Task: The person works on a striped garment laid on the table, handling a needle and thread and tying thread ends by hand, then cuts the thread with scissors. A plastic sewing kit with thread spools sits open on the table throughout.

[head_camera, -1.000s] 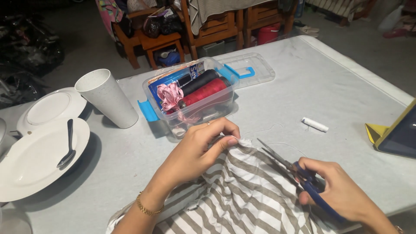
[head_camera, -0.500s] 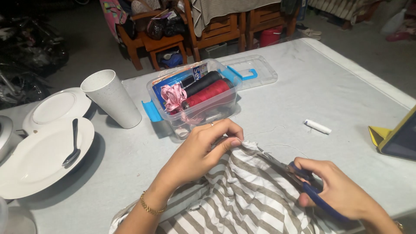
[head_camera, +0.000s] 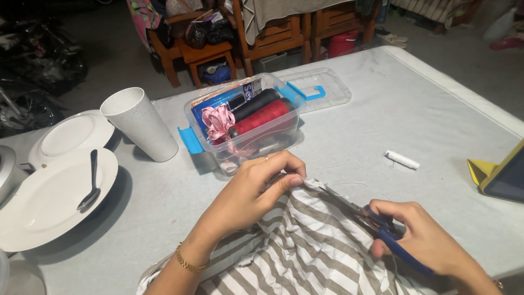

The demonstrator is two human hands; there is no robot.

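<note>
My left hand (head_camera: 256, 188) pinches the top edge of a white and grey-brown striped cloth (head_camera: 305, 246) that lies bunched on the table in front of me. My right hand (head_camera: 423, 237) grips blue-handled scissors (head_camera: 371, 218). Their closed blades point up-left and the tips touch the cloth edge right beside my left fingertips. A thin white thread (head_camera: 349, 183) trails from that cloth edge across the table toward the right.
A clear plastic box (head_camera: 243, 128) with blue latches holds red and black thread spools and pink ribbon; its lid (head_camera: 322, 87) lies behind. A white cup (head_camera: 139, 124), two white plates (head_camera: 52, 196) with a spoon, a small white spool (head_camera: 402, 159) and a yellow-cased tablet (head_camera: 505, 175) are around.
The scissors moved left and their blades closed at the cloth edge near my left fingers. My left hand kept its pinch on the cloth.
</note>
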